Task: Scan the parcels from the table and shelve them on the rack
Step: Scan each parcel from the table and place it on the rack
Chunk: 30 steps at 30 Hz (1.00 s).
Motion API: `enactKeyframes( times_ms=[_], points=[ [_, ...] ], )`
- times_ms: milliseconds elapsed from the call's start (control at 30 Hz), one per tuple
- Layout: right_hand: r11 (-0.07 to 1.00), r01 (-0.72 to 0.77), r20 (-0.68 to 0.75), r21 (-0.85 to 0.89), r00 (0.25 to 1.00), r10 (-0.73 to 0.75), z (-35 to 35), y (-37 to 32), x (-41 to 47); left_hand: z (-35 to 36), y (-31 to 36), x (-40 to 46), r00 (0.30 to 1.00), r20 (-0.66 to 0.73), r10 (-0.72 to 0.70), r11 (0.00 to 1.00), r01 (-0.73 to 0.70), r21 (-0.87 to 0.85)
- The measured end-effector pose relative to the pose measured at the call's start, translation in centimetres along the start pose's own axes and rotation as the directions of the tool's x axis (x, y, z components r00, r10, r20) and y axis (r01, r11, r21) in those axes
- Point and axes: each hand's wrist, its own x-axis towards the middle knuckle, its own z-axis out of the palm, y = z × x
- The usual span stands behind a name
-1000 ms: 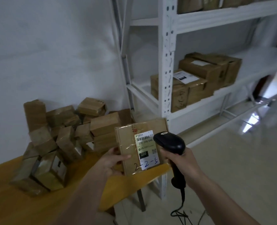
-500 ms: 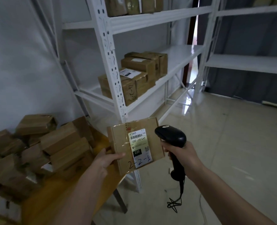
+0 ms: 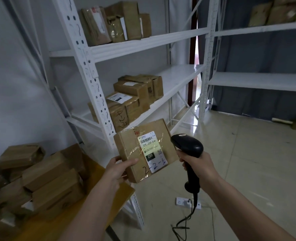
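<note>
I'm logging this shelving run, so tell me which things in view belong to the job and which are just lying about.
Part of the job:
- parcel held by the left hand
- scanner gripped by the right hand
- parcels on the table
- rack

Lying about:
- power strip on the floor
- second rack

The left hand (image 3: 116, 169) grips a flat cardboard parcel (image 3: 144, 150) by its lower left corner, label up, while the right hand (image 3: 198, 165) holds a black scanner (image 3: 187, 146) just beside it, before a white rack (image 3: 143, 44) stocked with boxes (image 3: 131, 100).
</note>
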Motion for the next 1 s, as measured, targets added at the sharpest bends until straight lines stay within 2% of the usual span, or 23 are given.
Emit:
enactKeyframes(
  times_ms=[333, 500, 733, 1000],
  points=[
    [0.998, 0.062, -0.034, 0.033, 0.998, -0.061, -9.9, -5.8, 9.3, 15.1, 5.2, 3.1, 0.978, -0.077, 0.196, 0.981, -0.194, 0.033],
    [0.993, 0.093, -0.010, 0.073, 0.996, -0.093, -12.8, -8.0, 13.6, 20.4, 7.1, 3.6, 0.944, -0.133, 0.304, 0.948, -0.285, 0.142],
    [0.974, 0.120, 0.028, 0.191, 0.991, -0.127, -14.2, -10.6, 18.7, 25.2, 11.1, 5.7, 0.821, -0.249, 0.513, 0.837, -0.415, 0.357],
    [0.959, 0.228, 0.059, 0.171, 0.969, -0.241, -13.4, -17.2, 26.3, 29.4, 19.7, 10.2, 0.647, -0.250, 0.721, 0.671, -0.559, 0.487]
  ],
)
